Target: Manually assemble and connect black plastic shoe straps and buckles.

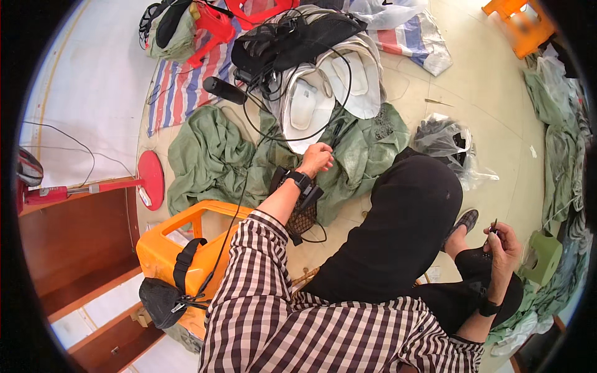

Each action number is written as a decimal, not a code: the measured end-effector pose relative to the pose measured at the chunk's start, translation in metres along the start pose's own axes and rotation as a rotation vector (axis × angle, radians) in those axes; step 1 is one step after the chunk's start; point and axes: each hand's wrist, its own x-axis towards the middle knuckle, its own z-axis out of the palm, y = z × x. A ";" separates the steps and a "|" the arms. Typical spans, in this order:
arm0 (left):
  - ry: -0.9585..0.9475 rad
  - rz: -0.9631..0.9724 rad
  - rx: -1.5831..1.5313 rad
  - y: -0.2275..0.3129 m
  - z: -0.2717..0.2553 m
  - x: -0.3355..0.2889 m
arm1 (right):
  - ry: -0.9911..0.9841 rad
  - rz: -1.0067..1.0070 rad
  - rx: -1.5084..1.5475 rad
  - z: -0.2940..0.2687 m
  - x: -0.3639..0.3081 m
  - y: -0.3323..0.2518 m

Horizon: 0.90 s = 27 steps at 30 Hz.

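Note:
My left hand (317, 160) reaches over the green sacking (214, 155), its fingers curled together beside some thin black strap pieces (341, 132). Whatever sits in its grip, if anything, is hidden. Just beyond it lie pale padded shells (308, 109) with white inner pads, nested together and partly covered by a black strapped bag (298, 46). Under my left wrist is a black mesh bag (303, 221). Out to the right, above my knee, my right hand (504, 247) pinches a small dark pointed tool (494, 227), too small to name exactly.
An orange plastic stool (155, 245) with a black strap and pouch stands at my left. A black cable (245, 118) loops across the pile. Beyond my knee lies a clear plastic bag (444, 143) of black parts. Another orange stool (522, 25) stands far right.

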 end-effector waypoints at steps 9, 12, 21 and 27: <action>0.459 0.100 0.615 -0.030 0.035 0.049 | 0.034 0.030 0.016 -0.003 -0.008 0.002; 0.392 -0.004 0.576 -0.019 0.045 0.060 | 0.061 0.028 -0.030 -0.006 -0.013 -0.001; 0.381 0.169 0.599 -0.056 0.008 0.080 | 0.029 0.033 -0.068 -0.006 -0.014 -0.006; 0.070 0.079 0.134 -0.002 0.007 0.019 | 0.056 -0.013 -0.069 -0.004 -0.019 -0.008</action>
